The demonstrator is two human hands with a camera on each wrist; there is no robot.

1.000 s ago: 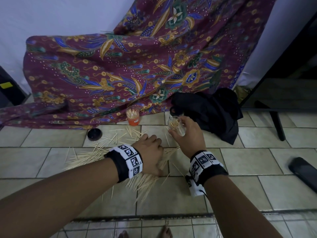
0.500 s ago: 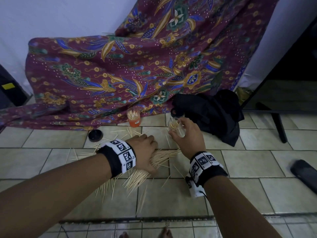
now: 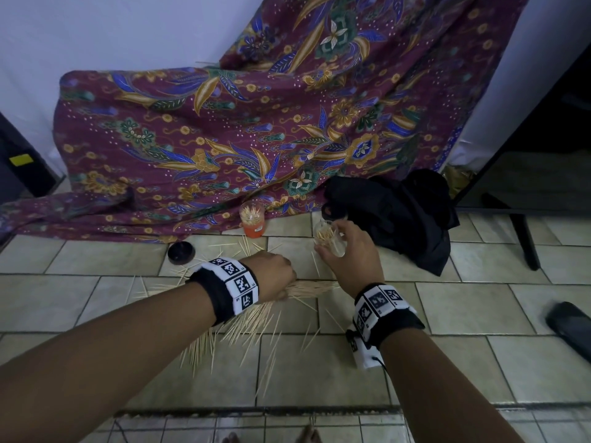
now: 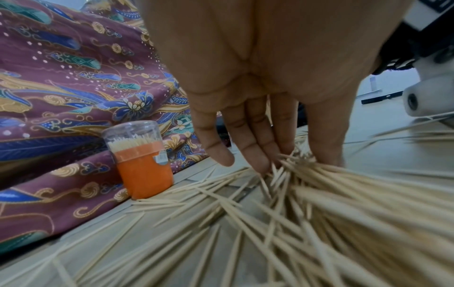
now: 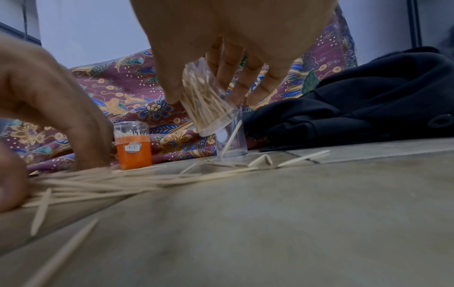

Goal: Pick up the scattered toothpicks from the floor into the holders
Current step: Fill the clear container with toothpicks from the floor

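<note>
Many pale toothpicks (image 3: 243, 330) lie scattered on the tiled floor. My left hand (image 3: 284, 290) is down on them, fingers and thumb (image 4: 294, 157) pinching a thick bundle (image 4: 331, 184). My right hand (image 3: 339, 241) grips a clear holder (image 3: 329, 239) partly filled with toothpicks and tilts it just above the floor (image 5: 209, 104). An orange holder with a clear top (image 3: 252, 220) stands full by the cloth (image 4: 142, 161) (image 5: 132, 145). A clear cap (image 5: 232, 139) with one toothpick in it stands under my right hand.
A patterned maroon cloth (image 3: 256, 139) is draped behind the holders. A black garment (image 3: 399, 215) lies right of my right hand. A small black round lid (image 3: 181, 251) sits on the floor left. A dark table leg (image 3: 524, 238) and a dark flat object (image 3: 569, 330) are far right.
My left hand has raked the loose toothpicks together into a tighter bundle and shifted slightly away from me. The right hand with the clear holder has barely moved.
</note>
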